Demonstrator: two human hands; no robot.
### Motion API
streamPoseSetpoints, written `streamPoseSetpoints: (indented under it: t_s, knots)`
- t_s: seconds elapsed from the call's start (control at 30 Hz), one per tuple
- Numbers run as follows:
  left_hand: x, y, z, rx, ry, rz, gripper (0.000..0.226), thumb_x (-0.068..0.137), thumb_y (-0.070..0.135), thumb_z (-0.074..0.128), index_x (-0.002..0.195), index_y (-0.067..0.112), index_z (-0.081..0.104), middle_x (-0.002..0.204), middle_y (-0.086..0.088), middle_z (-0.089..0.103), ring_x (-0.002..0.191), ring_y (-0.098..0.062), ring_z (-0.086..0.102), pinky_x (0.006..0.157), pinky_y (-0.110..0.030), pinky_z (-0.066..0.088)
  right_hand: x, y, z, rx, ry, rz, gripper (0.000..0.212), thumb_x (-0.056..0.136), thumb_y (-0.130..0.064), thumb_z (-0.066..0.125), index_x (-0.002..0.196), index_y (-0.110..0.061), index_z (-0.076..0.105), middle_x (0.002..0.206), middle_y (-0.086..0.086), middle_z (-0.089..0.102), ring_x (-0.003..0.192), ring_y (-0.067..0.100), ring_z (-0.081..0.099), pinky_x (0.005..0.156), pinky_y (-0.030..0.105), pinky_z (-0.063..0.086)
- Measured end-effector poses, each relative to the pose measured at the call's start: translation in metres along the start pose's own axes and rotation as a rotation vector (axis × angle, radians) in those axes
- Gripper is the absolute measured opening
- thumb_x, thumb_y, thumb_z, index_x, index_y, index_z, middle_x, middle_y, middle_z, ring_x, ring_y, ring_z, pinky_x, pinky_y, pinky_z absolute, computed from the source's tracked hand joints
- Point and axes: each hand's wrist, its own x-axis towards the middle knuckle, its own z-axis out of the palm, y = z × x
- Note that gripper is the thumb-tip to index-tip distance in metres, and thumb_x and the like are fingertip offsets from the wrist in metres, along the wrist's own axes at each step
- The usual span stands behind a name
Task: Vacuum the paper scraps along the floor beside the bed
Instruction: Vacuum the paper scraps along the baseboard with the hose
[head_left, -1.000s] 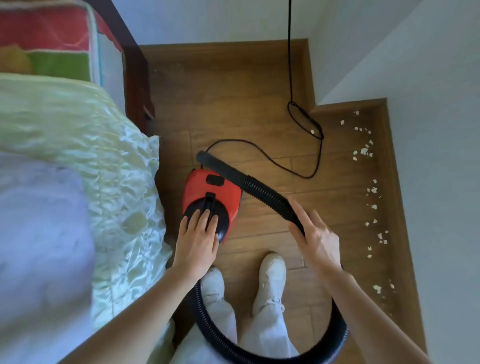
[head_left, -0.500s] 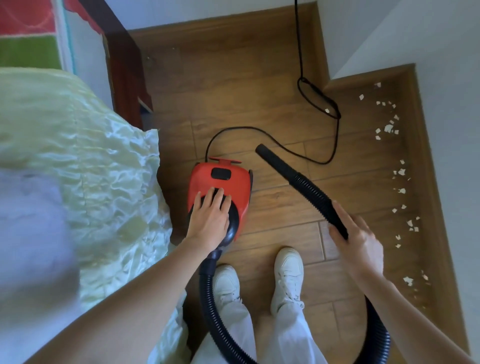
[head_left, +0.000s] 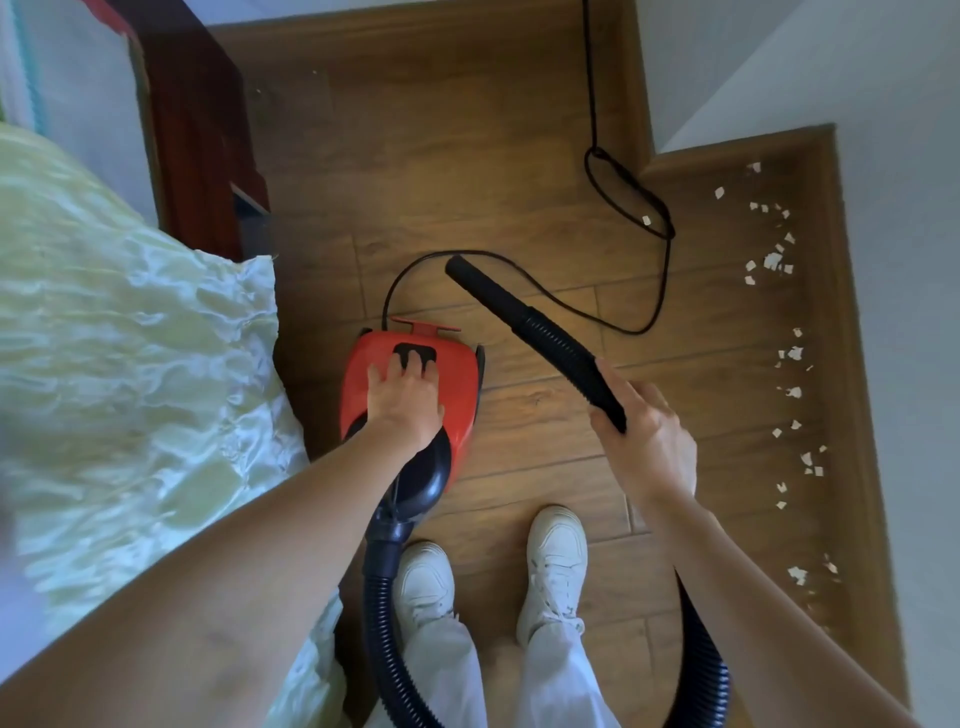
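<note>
A small red vacuum cleaner (head_left: 457, 384) stands on the wooden floor beside the bed. My left hand (head_left: 408, 400) lies flat on top of it, fingertips on the black button panel. My right hand (head_left: 649, 441) grips the black hose nozzle (head_left: 524, 325), which points up and left, its tip above the floor near the vacuum. The ribbed hose (head_left: 382, 623) loops from the vacuum's rear behind my legs. Several white paper scraps (head_left: 774, 260) are strewn in a line along the skirting on the right; one scrap (head_left: 645, 220) lies inside the cord loop.
The bed with a pale green quilt (head_left: 135, 374) and a dark wooden frame (head_left: 197, 145) fills the left. The black power cord (head_left: 652, 312) snakes over the floor to the wall. A white wall corner (head_left: 727, 73) juts out at the upper right. My white shoes (head_left: 556, 561) stand below the vacuum.
My left hand slid forward from the vacuum's black handle to its button panel. My right hand swung the nozzle to the right, off the vacuum body. The view tilted down.
</note>
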Motion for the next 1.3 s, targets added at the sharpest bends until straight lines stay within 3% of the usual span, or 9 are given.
streamPoseSetpoints:
  t_s: [0.13, 0.53, 0.9, 1.07, 1.2, 1.3]
  knots:
    - [0.003, -0.008, 0.005, -0.018, -0.02, 0.045, 0.069, 0.093, 0.048, 0.039, 0.149, 0.014, 0.014, 0.156, -0.013, 0.014, 0.142, -0.033, 0.014, 0.114, -0.053, 0.018, -0.002, -0.006, 0.003, -0.035, -0.045, -0.032, 0.055, 0.096, -0.027, 0.053, 0.146, -0.038, 0.034, 0.114, -0.002, 0.055, 0.08, 0.021, 0.06, 0.056, 0.029, 0.043]
    - [0.002, -0.018, 0.006, 0.037, -0.076, 0.114, 0.09, 0.08, 0.073, 0.032, 0.15, 0.022, 0.008, 0.158, -0.009, 0.011, 0.143, -0.035, 0.007, 0.115, -0.055, 0.005, -0.011, 0.0, 0.015, -0.024, -0.035, 0.02, 0.053, 0.094, -0.03, 0.055, 0.144, -0.04, 0.037, 0.114, -0.004, 0.056, 0.077, 0.023, 0.062, 0.056, 0.031, 0.048]
    - [-0.006, -0.013, 0.0, 0.116, -0.15, 0.086, 0.09, 0.08, 0.077, 0.027, 0.15, 0.029, -0.002, 0.158, -0.009, 0.005, 0.142, -0.042, 0.001, 0.113, -0.059, -0.002, -0.006, -0.003, 0.018, -0.006, -0.002, 0.044, 0.055, 0.096, -0.029, 0.053, 0.147, -0.035, 0.033, 0.116, 0.002, 0.056, 0.079, 0.023, 0.062, 0.06, 0.033, 0.051]
    - [-0.032, -0.004, -0.005, 0.069, 0.035, 0.152, 0.079, 0.09, 0.062, 0.032, 0.15, 0.021, 0.001, 0.157, -0.011, 0.009, 0.144, -0.034, 0.004, 0.115, -0.056, 0.008, -0.016, -0.005, 0.0, 0.022, 0.018, 0.075, 0.055, 0.095, -0.029, 0.053, 0.146, -0.036, 0.034, 0.112, 0.002, 0.056, 0.079, 0.023, 0.061, 0.061, 0.034, 0.05]
    - [-0.075, 0.029, -0.024, -0.091, 0.165, 0.211, 0.069, 0.095, 0.051, 0.032, 0.15, 0.016, 0.007, 0.156, -0.012, 0.014, 0.144, -0.03, 0.013, 0.115, -0.05, 0.017, -0.028, -0.005, -0.025, 0.059, 0.053, 0.121, 0.057, 0.095, -0.03, 0.054, 0.147, -0.036, 0.032, 0.108, 0.006, 0.057, 0.08, 0.022, 0.058, 0.062, 0.035, 0.051]
    - [-0.118, 0.063, -0.038, -0.23, 0.249, 0.317, 0.063, 0.095, 0.049, 0.026, 0.148, 0.015, 0.015, 0.154, -0.01, 0.022, 0.14, -0.026, 0.024, 0.113, -0.044, 0.026, -0.036, -0.007, -0.046, 0.12, 0.065, 0.207, 0.056, 0.096, -0.029, 0.052, 0.148, -0.036, 0.031, 0.109, 0.007, 0.056, 0.08, 0.017, 0.05, 0.064, 0.031, 0.044]
